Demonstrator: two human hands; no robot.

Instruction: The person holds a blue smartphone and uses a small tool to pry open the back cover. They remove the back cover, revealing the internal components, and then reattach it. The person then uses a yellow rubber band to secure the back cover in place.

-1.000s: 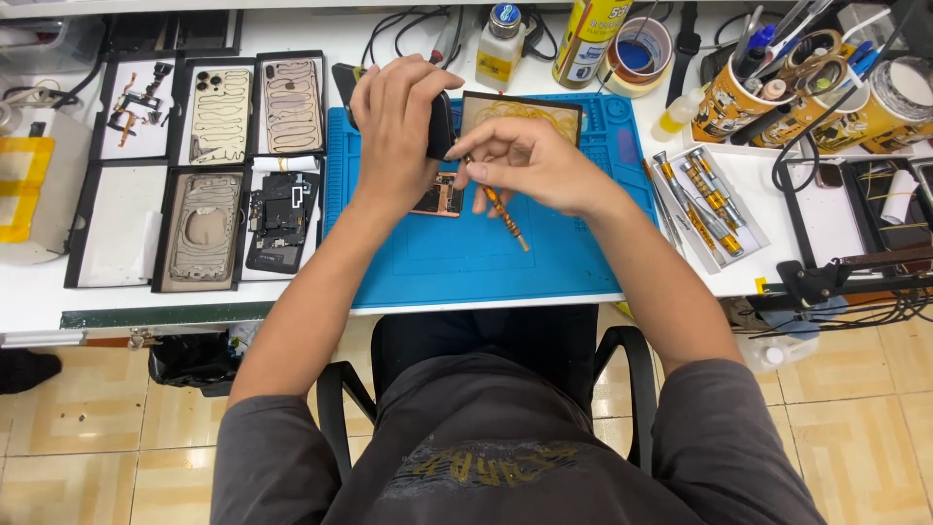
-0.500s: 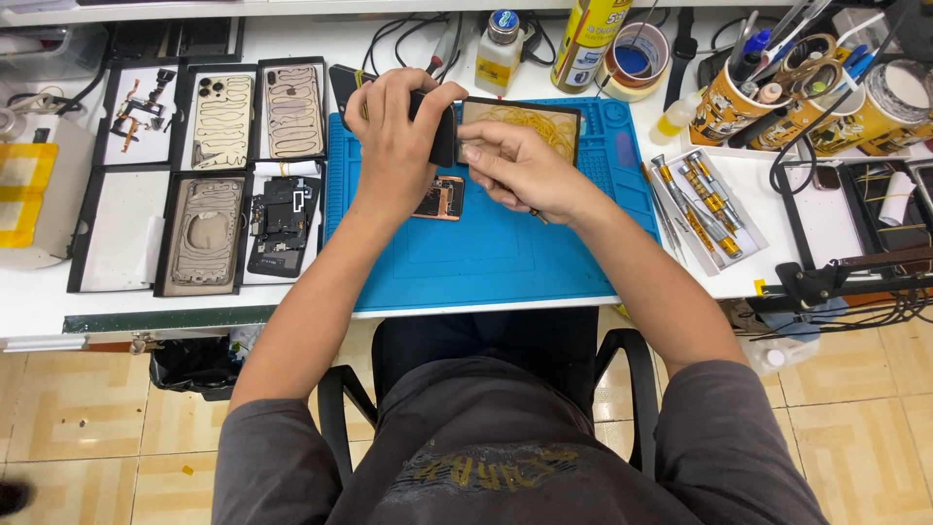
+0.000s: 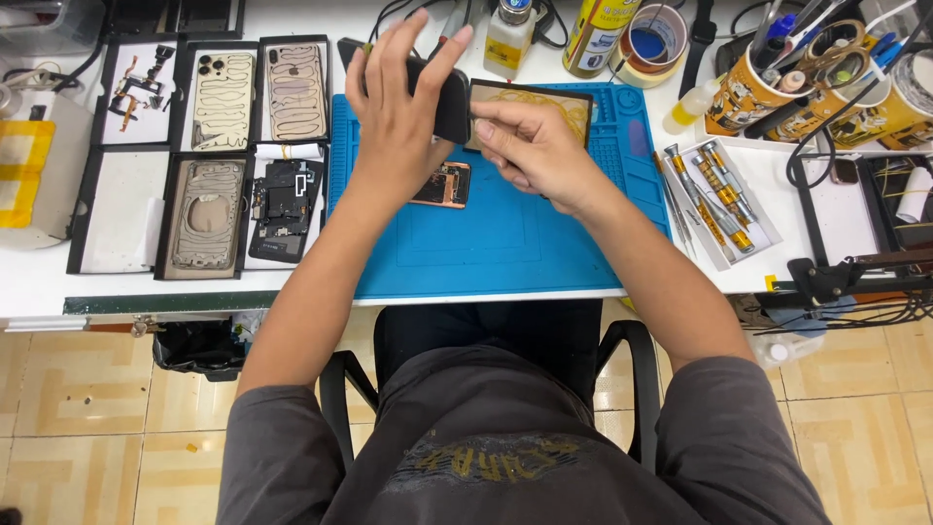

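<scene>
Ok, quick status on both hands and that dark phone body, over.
Left hand holds dark phone body raised over blue mat. Right hand pinches its edge. Small copper part lies on mat below. Nothing blocking.

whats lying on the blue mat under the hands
On the blue mat a small copper-coloured part shows below the left hand. The right hand covers the mat beneath it; nothing there can be told.
</scene>
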